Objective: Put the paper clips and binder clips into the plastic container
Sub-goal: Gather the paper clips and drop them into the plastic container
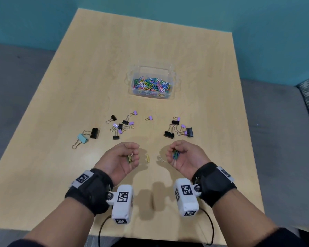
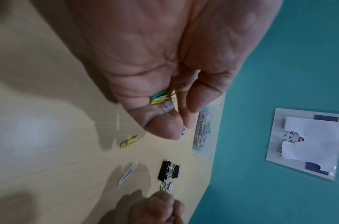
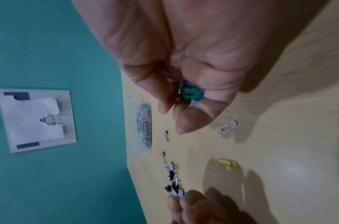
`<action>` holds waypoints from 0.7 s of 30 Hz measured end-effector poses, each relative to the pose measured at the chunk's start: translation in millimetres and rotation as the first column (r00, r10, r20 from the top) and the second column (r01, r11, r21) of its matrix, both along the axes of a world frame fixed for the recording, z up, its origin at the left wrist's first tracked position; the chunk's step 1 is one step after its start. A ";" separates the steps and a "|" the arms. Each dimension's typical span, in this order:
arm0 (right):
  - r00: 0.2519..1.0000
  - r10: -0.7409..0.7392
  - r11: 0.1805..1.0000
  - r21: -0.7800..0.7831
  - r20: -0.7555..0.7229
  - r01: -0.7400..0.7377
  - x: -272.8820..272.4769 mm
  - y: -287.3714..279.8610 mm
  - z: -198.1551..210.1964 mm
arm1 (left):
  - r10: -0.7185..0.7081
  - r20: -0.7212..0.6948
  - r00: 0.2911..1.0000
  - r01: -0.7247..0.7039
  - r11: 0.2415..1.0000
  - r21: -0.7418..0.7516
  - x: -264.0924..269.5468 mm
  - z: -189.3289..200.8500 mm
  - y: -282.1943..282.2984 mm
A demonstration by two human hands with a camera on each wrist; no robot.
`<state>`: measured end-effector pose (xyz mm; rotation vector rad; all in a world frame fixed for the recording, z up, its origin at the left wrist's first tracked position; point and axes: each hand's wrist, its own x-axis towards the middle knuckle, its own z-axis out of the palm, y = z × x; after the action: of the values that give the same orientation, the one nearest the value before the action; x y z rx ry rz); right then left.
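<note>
My left hand (image 1: 125, 155) is cupped palm up near the table's front and grips a few paper clips (image 2: 160, 97), green, yellow and white. My right hand (image 1: 180, 155) is cupped the same way round a bunch of green and blue paper clips (image 3: 192, 91). Between the hands a yellow paper clip (image 1: 147, 157) and a white paper clip (image 1: 161, 158) lie on the table. The clear plastic container (image 1: 173, 82) stands further back, holding several coloured paper clips. Black, purple and light-blue binder clips (image 1: 120, 124) lie in two scattered groups, the right group (image 1: 180, 129) ahead of my right hand.
The light wooden table (image 1: 150, 41) stands against a teal wall, with grey floor to both sides. A large black binder clip (image 1: 94, 133) and a light-blue one (image 1: 82, 139) lie far left. A sign (image 2: 306, 142) hangs on the wall.
</note>
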<state>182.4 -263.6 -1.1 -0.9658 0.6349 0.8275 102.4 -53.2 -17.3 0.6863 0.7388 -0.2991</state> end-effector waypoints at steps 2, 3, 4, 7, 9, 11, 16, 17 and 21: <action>0.996 0.086 0.991 -0.108 0.023 -0.083 0.4 4.6 -1.6 | 0.023 -0.041 0.999 -0.022 0.999 0.024 3.1 1.2 -9.0; 0.987 0.157 0.969 -0.200 0.043 -0.145 -0.1 6.8 -3.1 | 0.012 -0.071 0.997 -0.005 0.996 0.086 5.4 -0.3 -14.0; 0.965 0.253 0.922 -0.320 0.075 -0.217 -1.1 9.0 -6.2 | -0.026 -0.106 0.994 0.047 0.979 0.200 7.7 -2.0 -19.3; 0.724 0.672 0.561 -0.745 0.155 -0.362 -7.1 18.5 -12.3 | -0.305 -0.278 0.911 0.408 0.557 0.724 12.8 -8.2 -34.3; 0.483 0.874 0.245 -0.912 0.061 -0.328 -12.2 25.8 -14.3 | -0.429 -0.455 0.780 0.530 0.068 0.845 13.1 -6.4 -45.5; 0.333 0.942 0.062 -0.962 -0.031 -0.266 -15.6 30.3 -15.9 | -0.456 -0.507 0.732 0.514 -0.118 0.849 13.0 -5.6 -54.1; 0.295 0.953 0.006 -0.966 -0.072 -0.257 -15.8 37.0 -21.9 | -0.471 -0.530 0.705 0.515 -0.174 0.839 19.5 -7.8 -59.8; 0.298 0.952 0.006 -0.964 -0.077 -0.266 -15.0 38.3 -22.7 | -0.475 -0.543 0.692 0.520 -0.193 0.832 21.6 -7.4 -60.0; 0.290 0.955 0.025 -0.960 -0.059 -0.279 -13.3 39.6 -27.1 | -0.492 -0.539 0.684 0.506 -0.213 0.836 23.3 -5.9 -62.3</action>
<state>169.1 -224.0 -28.2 -2.6375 -0.2896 0.8940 125.7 -115.4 -23.2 2.4970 0.5160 -0.5376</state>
